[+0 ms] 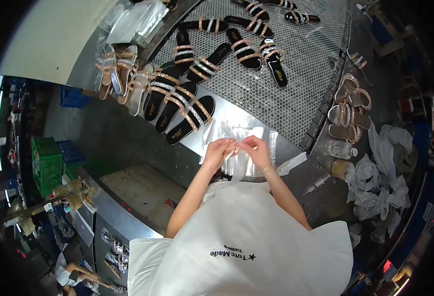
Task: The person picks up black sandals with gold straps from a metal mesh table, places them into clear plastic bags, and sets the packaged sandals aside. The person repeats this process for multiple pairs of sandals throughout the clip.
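- Round perforated metal worktable (296, 98): work over its edge, black strappy sandals (177, 103) within reach.
- Clear crinkled plastic bag (236, 143): lies flat at the table edge under your hands; pull its mouth open evenly.
- Left hand (218, 150), right hand (256, 148): both pinch the bag's top.

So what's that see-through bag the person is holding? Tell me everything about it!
The clear plastic bag looks thin, shiny and crinkly, like soft film. It lies mostly flat on the metal worktable, just in front of a row of black sandals. The left hand and right hand both pinch it near its top edge, close together, lifting that part slightly. Something small and pinkish shows between the fingers, too blurred to identify. What's inside the bag cannot be told.
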A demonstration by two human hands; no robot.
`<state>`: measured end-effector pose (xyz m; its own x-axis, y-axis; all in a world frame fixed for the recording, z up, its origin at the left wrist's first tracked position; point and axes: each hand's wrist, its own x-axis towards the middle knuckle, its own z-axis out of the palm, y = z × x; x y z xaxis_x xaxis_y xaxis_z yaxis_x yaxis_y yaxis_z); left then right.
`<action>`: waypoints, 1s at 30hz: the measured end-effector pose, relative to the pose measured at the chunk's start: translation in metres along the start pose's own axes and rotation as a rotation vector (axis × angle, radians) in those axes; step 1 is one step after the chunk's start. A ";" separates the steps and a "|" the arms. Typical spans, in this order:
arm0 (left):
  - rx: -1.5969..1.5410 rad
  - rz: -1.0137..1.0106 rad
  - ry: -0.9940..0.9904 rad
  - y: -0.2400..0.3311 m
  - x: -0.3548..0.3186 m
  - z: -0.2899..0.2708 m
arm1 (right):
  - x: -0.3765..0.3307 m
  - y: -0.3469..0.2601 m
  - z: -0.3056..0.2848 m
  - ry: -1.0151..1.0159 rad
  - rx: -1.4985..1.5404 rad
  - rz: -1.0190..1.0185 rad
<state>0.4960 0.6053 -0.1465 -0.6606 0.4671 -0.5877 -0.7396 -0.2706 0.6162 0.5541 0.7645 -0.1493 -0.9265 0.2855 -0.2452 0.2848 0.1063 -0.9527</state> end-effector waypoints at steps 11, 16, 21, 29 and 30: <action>0.354 0.063 0.137 0.008 0.001 -0.011 | -0.013 -0.005 -0.018 0.221 -0.167 -0.211; -0.003 0.091 0.138 0.009 -0.001 -0.008 | 0.009 0.010 0.023 -0.091 0.231 0.016; -0.773 0.193 -0.040 0.053 -0.023 -0.006 | 0.038 0.054 0.009 -0.117 0.145 0.133; 0.021 0.392 -0.111 0.105 -0.054 0.001 | 0.202 0.028 -0.093 0.676 -0.766 -0.219; 0.138 0.374 -0.101 0.105 -0.053 0.003 | 0.219 0.034 -0.102 0.690 -0.886 -0.169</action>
<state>0.4538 0.5545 -0.0488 -0.8596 0.4399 -0.2600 -0.4223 -0.3251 0.8462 0.3863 0.9281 -0.2172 -0.7143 0.6384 0.2866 0.4969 0.7511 -0.4347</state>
